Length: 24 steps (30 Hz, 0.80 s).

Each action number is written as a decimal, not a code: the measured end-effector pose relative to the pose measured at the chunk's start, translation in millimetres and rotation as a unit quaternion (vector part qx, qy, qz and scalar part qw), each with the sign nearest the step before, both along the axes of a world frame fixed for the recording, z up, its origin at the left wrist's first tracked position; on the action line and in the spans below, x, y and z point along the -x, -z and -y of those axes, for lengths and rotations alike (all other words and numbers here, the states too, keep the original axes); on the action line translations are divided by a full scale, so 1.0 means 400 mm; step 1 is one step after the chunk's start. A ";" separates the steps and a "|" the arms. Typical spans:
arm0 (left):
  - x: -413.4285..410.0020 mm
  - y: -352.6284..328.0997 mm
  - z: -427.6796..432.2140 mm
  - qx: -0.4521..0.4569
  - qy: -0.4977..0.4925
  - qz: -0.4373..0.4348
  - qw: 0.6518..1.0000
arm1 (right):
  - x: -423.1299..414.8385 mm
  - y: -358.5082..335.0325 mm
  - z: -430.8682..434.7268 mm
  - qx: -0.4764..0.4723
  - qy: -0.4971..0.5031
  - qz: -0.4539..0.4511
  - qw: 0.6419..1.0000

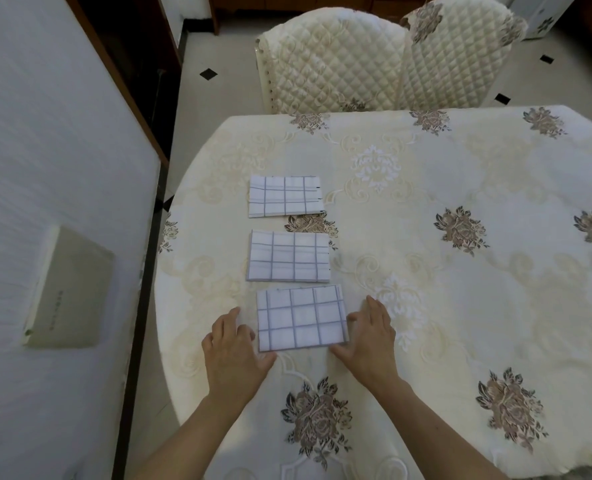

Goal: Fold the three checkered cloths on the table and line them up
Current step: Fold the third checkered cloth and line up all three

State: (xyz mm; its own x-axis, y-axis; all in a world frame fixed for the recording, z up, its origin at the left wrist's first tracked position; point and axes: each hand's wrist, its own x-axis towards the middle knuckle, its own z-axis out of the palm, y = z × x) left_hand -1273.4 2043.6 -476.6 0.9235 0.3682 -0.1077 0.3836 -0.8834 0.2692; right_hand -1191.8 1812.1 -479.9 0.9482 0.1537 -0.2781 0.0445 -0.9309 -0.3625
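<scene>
Three folded white cloths with grey checks lie in a column on the left part of the table. The far cloth [285,196] sits highest, the middle cloth [289,257] just below it, and the near cloth [301,318] closest to me. My left hand [234,348] rests flat against the near cloth's left edge, fingers apart. Pressed to that cloth's right edge is my right hand [369,336], also flat with spread fingers. Neither hand grips anything.
The round table [460,289] wears a cream cloth with brown flower prints. Two quilted chairs [336,60] stand at its far side. A white wall [62,168] with a grey box [73,289] runs close along the left; tiled floor lies between.
</scene>
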 end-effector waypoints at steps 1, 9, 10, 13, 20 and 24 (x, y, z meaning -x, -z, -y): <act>-0.002 0.001 0.002 0.004 -0.001 -0.001 1.000 | 0.002 0.000 0.000 0.000 0.004 -0.002 1.000; -0.013 0.002 0.022 0.021 0.004 -0.010 1.000 | 0.010 -0.010 0.007 0.010 0.026 -0.010 1.000; -0.015 0.000 0.025 0.025 0.005 -0.013 1.000 | 0.012 -0.008 0.010 0.007 0.029 -0.009 1.000; -0.017 -0.007 0.033 0.028 0.000 -0.023 0.999 | 0.018 -0.001 0.018 0.007 0.032 -0.009 0.999; -0.023 -0.011 0.032 0.025 -0.010 -0.025 0.999 | 0.022 0.000 0.014 -0.016 0.046 -0.003 0.999; -0.026 -0.005 0.035 0.022 -0.004 -0.023 0.999 | 0.029 0.005 0.011 -0.020 0.048 0.004 0.999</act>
